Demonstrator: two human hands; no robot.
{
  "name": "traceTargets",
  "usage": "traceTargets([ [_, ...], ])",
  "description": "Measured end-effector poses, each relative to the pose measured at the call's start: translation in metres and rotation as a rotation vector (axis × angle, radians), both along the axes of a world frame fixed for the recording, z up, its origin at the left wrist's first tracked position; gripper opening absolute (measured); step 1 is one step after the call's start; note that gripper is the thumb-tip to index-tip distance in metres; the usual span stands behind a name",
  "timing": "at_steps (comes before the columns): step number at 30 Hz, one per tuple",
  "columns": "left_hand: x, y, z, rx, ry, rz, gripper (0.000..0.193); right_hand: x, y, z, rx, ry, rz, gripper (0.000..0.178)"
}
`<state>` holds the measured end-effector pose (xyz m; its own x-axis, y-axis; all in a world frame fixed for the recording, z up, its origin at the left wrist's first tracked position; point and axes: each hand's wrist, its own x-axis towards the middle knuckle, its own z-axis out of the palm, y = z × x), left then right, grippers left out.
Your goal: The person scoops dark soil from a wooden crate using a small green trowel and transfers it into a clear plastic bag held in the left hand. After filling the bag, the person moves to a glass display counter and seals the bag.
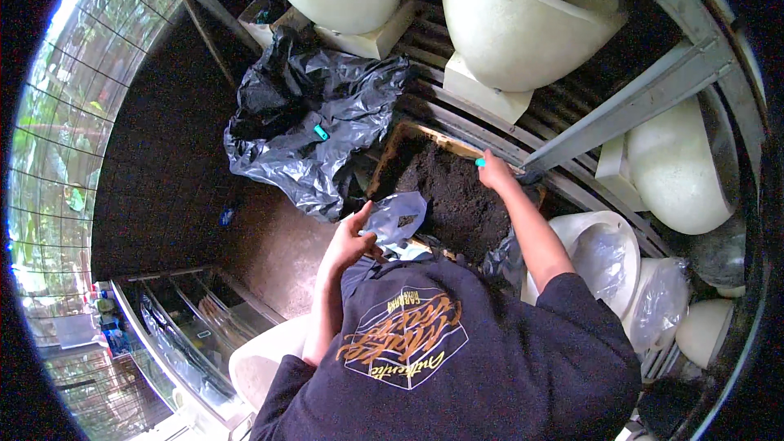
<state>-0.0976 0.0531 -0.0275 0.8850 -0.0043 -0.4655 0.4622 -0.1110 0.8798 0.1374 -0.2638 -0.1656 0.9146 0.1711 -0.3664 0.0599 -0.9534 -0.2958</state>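
A tray (384, 165) with light-brown edges holds dark, crumbly soil (457, 196) in front of me. My left hand (351, 241) grips a clear plastic bag (398, 216) at the tray's near left side, its index finger stretched along the edge. Some dark soil shows inside the bag. Over the tray's far right edge, my right hand (495, 170) is closed round a small teal object (480, 162); only its end shows, so I cannot tell its kind. Left of the tray lies crumpled black plastic sheeting (318, 98), with another small teal piece (321, 132) on it.
Large cream pots (531, 20) stand on a slatted rack beyond the tray. A grey metal beam (629, 102) slants down at the right, near more pots (678, 163) and clear plastic wrap (660, 298). A glass-fronted case (192, 327) is at lower left, beside wire mesh.
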Motion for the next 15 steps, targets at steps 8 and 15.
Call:
traceTargets([
  [8, 0.008, -0.012, 0.008, -0.071, -0.002, -0.018, 0.076, -0.050, -0.003, -0.041, 0.008, 0.099, -0.102, 0.052],
  [15, 0.007, -0.009, 0.004, 0.019, -0.054, -0.077, 0.075, -0.050, -0.017, -0.012, -0.052, 0.030, -0.134, 0.047],
])
